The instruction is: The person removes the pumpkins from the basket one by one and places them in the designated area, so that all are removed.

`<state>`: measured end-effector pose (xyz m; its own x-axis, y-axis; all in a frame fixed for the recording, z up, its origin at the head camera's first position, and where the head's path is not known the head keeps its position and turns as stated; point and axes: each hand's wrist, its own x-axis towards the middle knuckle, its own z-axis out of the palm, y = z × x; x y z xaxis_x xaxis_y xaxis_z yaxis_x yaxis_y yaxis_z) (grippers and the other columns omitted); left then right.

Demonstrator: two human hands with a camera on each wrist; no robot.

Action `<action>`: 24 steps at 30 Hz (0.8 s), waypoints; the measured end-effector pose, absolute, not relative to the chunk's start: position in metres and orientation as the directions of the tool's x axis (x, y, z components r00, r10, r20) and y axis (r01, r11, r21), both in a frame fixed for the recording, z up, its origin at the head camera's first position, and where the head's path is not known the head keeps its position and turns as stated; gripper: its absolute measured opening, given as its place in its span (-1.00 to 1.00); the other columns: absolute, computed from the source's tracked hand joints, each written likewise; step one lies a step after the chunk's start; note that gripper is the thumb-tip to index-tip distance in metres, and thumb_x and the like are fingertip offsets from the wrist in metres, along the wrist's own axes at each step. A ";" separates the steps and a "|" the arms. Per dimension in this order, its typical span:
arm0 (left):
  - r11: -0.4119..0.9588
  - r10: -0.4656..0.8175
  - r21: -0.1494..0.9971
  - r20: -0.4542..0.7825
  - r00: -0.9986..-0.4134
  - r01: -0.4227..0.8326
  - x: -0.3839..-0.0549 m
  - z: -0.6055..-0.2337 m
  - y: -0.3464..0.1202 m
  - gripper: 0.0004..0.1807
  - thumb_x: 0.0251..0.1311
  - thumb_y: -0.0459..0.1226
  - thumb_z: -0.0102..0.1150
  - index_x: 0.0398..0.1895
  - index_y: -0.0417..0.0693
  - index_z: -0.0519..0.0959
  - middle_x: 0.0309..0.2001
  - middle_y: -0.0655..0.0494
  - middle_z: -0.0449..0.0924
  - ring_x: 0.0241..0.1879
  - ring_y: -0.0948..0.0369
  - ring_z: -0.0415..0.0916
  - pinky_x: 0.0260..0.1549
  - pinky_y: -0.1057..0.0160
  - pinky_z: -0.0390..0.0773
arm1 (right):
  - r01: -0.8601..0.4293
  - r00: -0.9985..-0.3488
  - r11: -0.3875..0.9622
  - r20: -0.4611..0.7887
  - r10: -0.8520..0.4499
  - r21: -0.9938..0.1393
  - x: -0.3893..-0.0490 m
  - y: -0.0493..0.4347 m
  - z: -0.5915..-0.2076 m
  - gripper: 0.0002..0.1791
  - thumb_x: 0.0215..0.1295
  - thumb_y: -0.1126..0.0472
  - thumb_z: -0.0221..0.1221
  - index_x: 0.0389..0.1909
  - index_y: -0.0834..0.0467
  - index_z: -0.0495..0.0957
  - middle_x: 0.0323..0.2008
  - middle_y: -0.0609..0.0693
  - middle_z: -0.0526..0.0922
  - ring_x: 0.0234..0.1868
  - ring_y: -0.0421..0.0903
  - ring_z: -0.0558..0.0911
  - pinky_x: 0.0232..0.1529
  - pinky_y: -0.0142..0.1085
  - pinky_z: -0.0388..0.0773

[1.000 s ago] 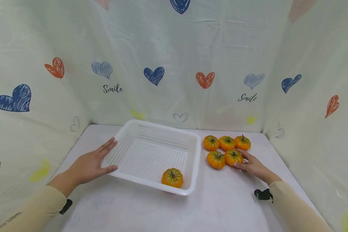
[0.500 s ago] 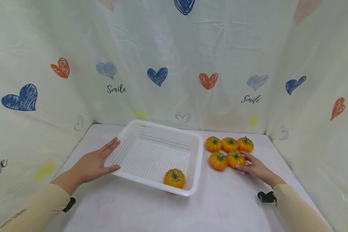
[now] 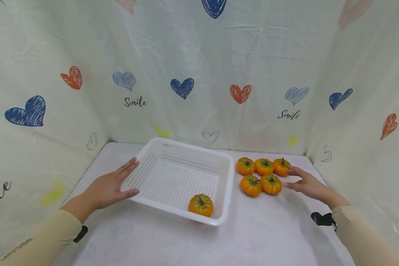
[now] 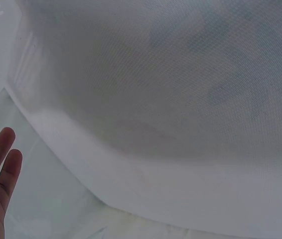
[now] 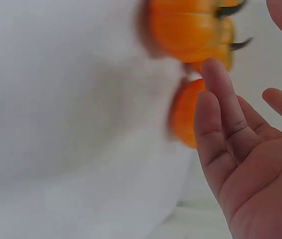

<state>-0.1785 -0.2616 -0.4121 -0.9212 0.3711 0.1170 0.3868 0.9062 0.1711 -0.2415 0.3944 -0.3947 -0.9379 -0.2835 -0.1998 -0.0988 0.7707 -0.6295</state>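
A white plastic basket with slotted sides stands at the middle of the table, turned slightly. One small orange-green pumpkin lies inside it, in the near right corner. My left hand rests its straight fingers against the basket's left side. Right of the basket sit several more pumpkins in two rows: three behind, two in front. My right hand is just right of the front-row right pumpkin, fingers spread and holding nothing. In the right wrist view its fingers are extended near blurred pumpkins.
A white cloth covers the table. Pale curtains with printed hearts enclose its back and both sides. The table's far edge runs close behind the basket and the back row of pumpkins.
My right hand has drawn away to the right from the front-row right pumpkin, which stays in place. The left hand keeps its place at the basket. The head view has shifted slightly.
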 end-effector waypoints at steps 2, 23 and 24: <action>0.906 0.372 0.169 0.119 -0.920 0.388 -0.179 -0.412 -0.261 0.01 0.24 0.24 0.14 0.57 -0.12 0.06 0.59 0.02 -0.09 0.20 -0.21 0.46 -0.02 -0.21 0.53 | -0.139 -0.939 0.768 -0.162 -0.302 -0.626 -0.246 0.388 -0.376 -0.05 0.36 -0.06 0.25 0.54 0.27 -0.02 0.37 0.46 0.22 0.19 0.46 0.40 0.01 0.18 0.55; 0.901 0.380 0.172 0.133 -0.915 0.399 -0.177 -0.409 -0.261 0.00 0.25 0.26 0.12 0.57 -0.14 0.08 0.58 -0.01 -0.06 0.20 -0.20 0.46 -0.05 -0.18 0.55 | -0.344 -0.720 0.649 -0.253 -0.646 -0.679 -0.291 0.177 -0.309 -0.14 0.31 -0.05 0.29 0.55 -0.08 0.11 0.45 0.12 0.26 0.17 0.08 0.56 0.11 -0.01 0.54; 0.901 0.379 0.173 0.133 -0.916 0.398 -0.177 -0.410 -0.261 0.00 0.25 0.25 0.13 0.57 -0.13 0.08 0.58 0.00 -0.06 0.20 -0.21 0.46 -0.05 -0.18 0.56 | -0.338 -0.701 0.649 -0.277 -0.657 -0.682 -0.291 0.169 -0.312 -0.14 0.31 -0.04 0.30 0.55 -0.07 0.11 0.45 0.13 0.25 0.16 0.05 0.57 0.10 -0.03 0.55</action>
